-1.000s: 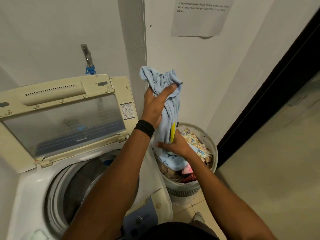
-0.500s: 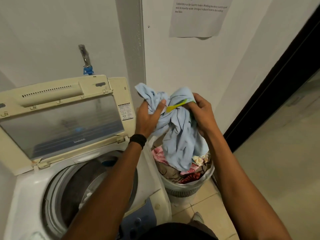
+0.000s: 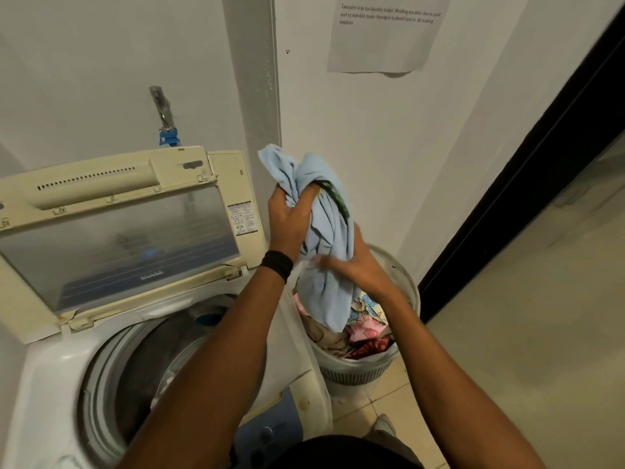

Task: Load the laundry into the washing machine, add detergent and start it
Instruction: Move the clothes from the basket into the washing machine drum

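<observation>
Dropping from the bunched top, the right hand (image 3: 358, 265) now gathers the lower folds of the light-blue garment (image 3: 329, 228) over the basket (image 3: 412, 292); the left hand (image 3: 289, 221) clenches its top. The hanging tail may snag basket clothes or miss the drum (image 3: 152, 363).

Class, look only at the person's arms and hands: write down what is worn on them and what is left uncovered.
The left forearm and right forearm are uncovered, with no sleeves in view. The left hand and right hand wear no gloves. A plain black band circles the left wrist; the right wrist carries nothing. No rings can be made out.
</observation>
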